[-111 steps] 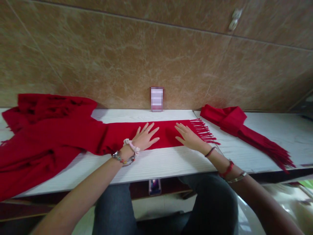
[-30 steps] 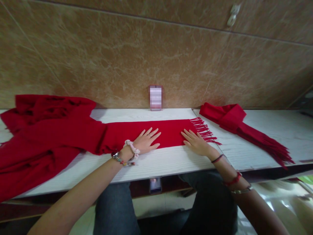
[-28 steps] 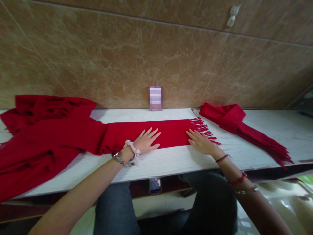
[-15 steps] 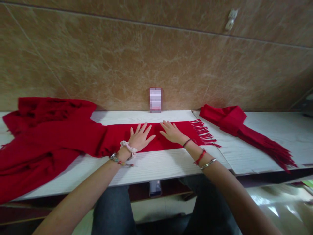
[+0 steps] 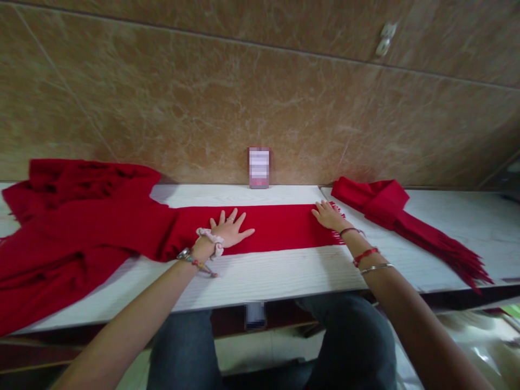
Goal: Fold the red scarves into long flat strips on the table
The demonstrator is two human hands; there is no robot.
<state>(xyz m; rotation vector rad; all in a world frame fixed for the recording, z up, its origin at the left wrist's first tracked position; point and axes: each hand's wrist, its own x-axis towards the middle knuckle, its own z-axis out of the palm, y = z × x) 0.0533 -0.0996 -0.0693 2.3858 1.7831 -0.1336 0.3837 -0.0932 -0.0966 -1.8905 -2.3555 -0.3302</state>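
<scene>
Scarf (image 5: 280,230), red, laid flat on the white table (image 5: 260,276) beneath the left hand (image 5: 228,232) and the right hand (image 5: 329,216). Left of the left hand: a bulky heap (image 5: 81,230) of red cloth adjoining the scarf; whether it is all one piece cannot be told. Left hand: palm down on the cloth, fingers spread wide, grasping nothing; a scrunchie (image 5: 217,249) circles its wrist. Beyond that hand and to its right: a blurred panel (image 5: 259,167), seen against the brown wall (image 5: 182,108). Right hand: flat over the scarf's end, fingers slightly parted, the fringe (image 5: 337,238) showing beside it. Farther right, clear of the right hand: a second scarf (image 5: 385,208), folded, its tassels (image 5: 467,265) lying away from the hand.
</scene>
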